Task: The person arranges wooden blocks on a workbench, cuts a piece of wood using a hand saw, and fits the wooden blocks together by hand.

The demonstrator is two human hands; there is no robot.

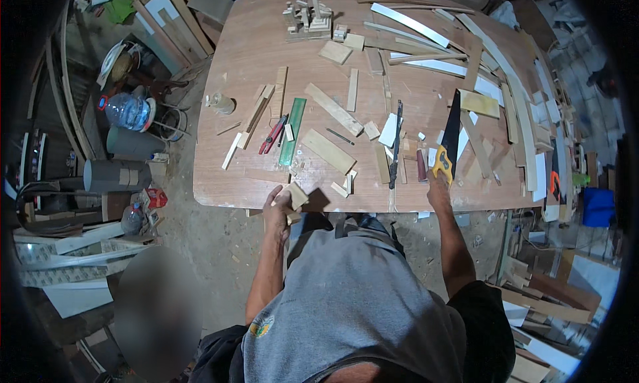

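Observation:
My left hand (pixel 275 213) is closed around a small wooden piece (pixel 297 195) at the table's near edge. The palm side and part of the piece are hidden. On the right, my right hand (pixel 438 185) grips the yellow handle of a handsaw (pixel 450 140), whose dark blade points away from me over the table. Beside the saw handle lies a dark red stick-like object (pixel 421 165). Between my hands are a wide wooden board (pixel 329 151), a pencil (pixel 340 136) and a long dark bar (pixel 396 143). A green ruler-like strip (pixel 293 131) and a red cutter (pixel 273 135) lie farther left.
A small wooden model (pixel 308 20) stands at the table's far side. Long strips and offcuts (pixel 492 57) pile up on the right. A glue-like jar (pixel 220 104) sits at the left edge. Off the table are a water bottle (pixel 128 111) and stacked boards (pixel 174 30).

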